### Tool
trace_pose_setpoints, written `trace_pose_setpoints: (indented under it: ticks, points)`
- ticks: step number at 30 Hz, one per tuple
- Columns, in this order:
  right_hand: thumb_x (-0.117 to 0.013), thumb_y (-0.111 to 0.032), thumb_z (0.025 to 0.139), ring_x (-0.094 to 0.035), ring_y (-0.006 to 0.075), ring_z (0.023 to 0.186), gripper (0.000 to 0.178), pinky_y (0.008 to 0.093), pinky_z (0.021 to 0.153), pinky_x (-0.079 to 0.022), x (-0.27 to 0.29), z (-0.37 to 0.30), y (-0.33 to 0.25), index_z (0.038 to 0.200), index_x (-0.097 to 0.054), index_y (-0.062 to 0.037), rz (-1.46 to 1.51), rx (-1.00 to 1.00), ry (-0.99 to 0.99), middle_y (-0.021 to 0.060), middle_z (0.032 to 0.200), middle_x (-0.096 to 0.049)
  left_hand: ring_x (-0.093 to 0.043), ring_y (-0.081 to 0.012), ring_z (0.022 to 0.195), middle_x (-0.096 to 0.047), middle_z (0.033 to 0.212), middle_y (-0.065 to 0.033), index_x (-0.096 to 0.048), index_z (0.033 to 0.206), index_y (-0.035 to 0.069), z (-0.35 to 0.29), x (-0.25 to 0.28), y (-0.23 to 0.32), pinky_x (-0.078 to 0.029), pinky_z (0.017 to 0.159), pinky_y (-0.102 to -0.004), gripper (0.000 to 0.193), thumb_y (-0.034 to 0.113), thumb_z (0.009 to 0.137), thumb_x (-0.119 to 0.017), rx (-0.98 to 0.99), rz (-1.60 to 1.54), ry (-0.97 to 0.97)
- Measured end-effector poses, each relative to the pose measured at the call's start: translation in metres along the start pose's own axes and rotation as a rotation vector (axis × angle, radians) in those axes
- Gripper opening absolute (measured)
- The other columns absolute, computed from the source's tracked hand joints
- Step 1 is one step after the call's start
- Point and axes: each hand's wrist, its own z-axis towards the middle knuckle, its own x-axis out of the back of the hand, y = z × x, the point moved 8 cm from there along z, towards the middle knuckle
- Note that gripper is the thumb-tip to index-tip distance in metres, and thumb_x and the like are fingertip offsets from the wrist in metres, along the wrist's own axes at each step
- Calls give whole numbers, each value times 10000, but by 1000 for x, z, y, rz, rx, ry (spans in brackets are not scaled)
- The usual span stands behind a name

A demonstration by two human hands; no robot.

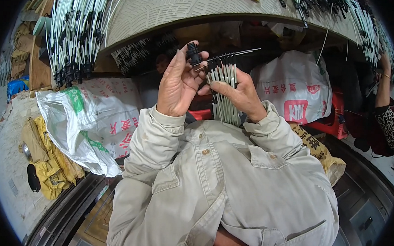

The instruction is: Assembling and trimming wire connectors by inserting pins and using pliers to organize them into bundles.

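Observation:
In front of my chest, my right hand point(245, 93) is closed round a bundle of thin pale-green rods point(226, 107) with black pieces along their upper ends. One or two rods stick out sideways to the upper right of the bundle. Just left of it, my left hand point(177, 83) pinches a small black ribbed plastic piece point(193, 53) between thumb and fingers. The fingertips of both hands nearly meet at the bundle's top. Whether the black piece touches a rod I cannot tell.
A patterned table point(167, 15) curves ahead of me. A large bunch of similar rods point(77, 32) hangs over its left edge, and more rods point(366, 36) lie at the right. White woven sacks point(101, 118) stand below. At the far right is another person's arm point(384, 84).

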Motion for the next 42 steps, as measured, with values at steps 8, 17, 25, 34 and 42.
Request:
trace_pose_setpoints:
  ticks: [8, 17, 25, 34, 42]
  points:
    - [-557, -68, 840, -628, 178, 786, 258, 271, 714, -489, 0, 2, 3, 1069, -502, 36, -10, -23, -9, 100, 935, -616, -581, -125, 781, -603, 960, -57, -502, 1160, 75, -2, 7, 3, -481, 690, -241, 394, 286, 839, -591, -48, 102, 81]
    - [-562, -71, 832, -626, 168, 764, 198, 262, 687, -484, -2, 3, 0, 1000, -509, 20, -40, -42, 6, 94, 814, -632, -590, -135, 799, -618, 934, -70, -540, 1129, 55, -4, 2, 10, -488, 699, -263, 340, 234, 844, -590, -99, 154, 61]
    - [-552, -65, 836, -631, 192, 777, 190, 278, 701, -488, -2, 1, 2, 996, -506, 28, -30, -46, 3, 102, 854, -621, -592, -150, 839, -615, 952, -88, -527, 1145, 27, -4, 2, 14, -486, 737, -285, 346, 219, 860, -567, -134, 198, 1]
    - [-567, -82, 839, -634, 203, 781, 244, 290, 708, -497, -1, 1, 5, 1041, -496, 36, -10, -52, -11, 109, 892, -616, -594, -155, 870, -609, 984, -108, -510, 1163, 20, -1, 1, 16, -494, 790, -312, 355, 214, 869, -550, -147, 217, -34]
    - [-573, -67, 838, -638, 205, 790, 261, 278, 707, -504, 2, 2, 6, 1057, -496, 50, -15, -46, 6, 119, 947, -611, -588, -160, 898, -603, 1001, -110, -492, 1178, 17, 0, -4, 14, -492, 772, -303, 349, 205, 886, -524, -160, 233, -100]
